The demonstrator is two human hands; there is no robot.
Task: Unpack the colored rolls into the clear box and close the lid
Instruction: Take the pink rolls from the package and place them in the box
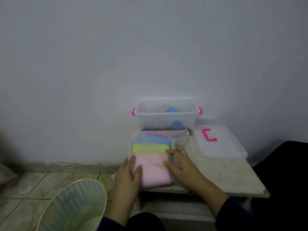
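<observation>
A clear plastic packet [181, 139] lies on the small white table [230, 177], holding a pink roll [153, 170], a yellow roll [150, 148] and a blue roll [153, 140] side by side. My left hand [128, 174] rests flat on the packet's left side over the pink roll. My right hand [180, 162] lies with spread fingers on the packet's right end. Behind stands the clear box [165, 117] with pink handles, open, with blue round things inside. Its lid [221, 144] with a pink clip lies to the right.
The table stands against a white wall. A round green-rimmed basket [73, 207] sits on the tiled floor at the lower left. Something dark [286, 172] fills the right edge beside the table.
</observation>
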